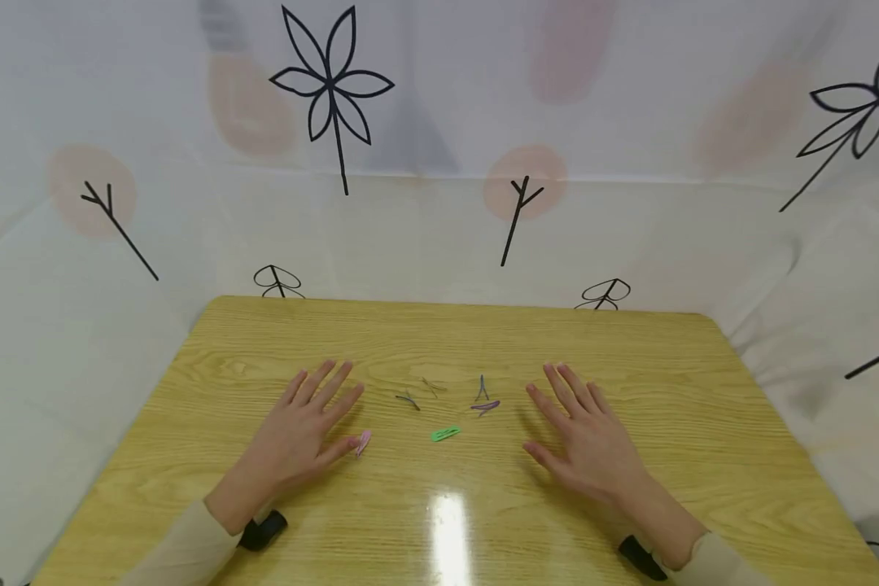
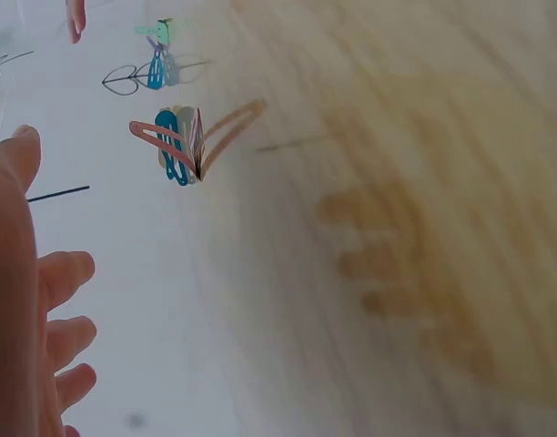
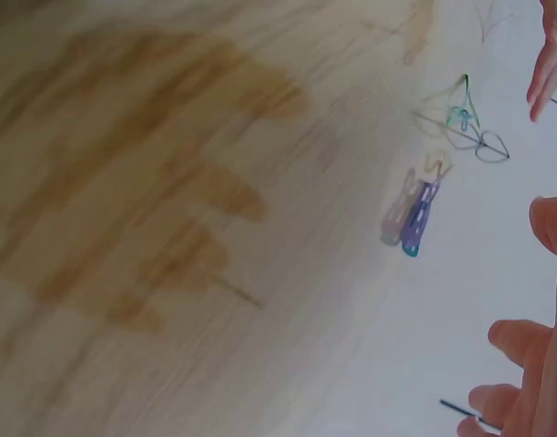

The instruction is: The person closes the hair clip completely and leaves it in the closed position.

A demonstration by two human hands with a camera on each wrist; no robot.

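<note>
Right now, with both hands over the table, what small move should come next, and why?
Probably the left hand should close its thumb and index finger on the pink clip. In the head view, its thumb tip appears right at that clip, its fingers are spread and hold nothing, while the right hand has no clip as near.

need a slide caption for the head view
Left hand and right hand spread either side of a green clip, a pink clip and others on a table.
</note>
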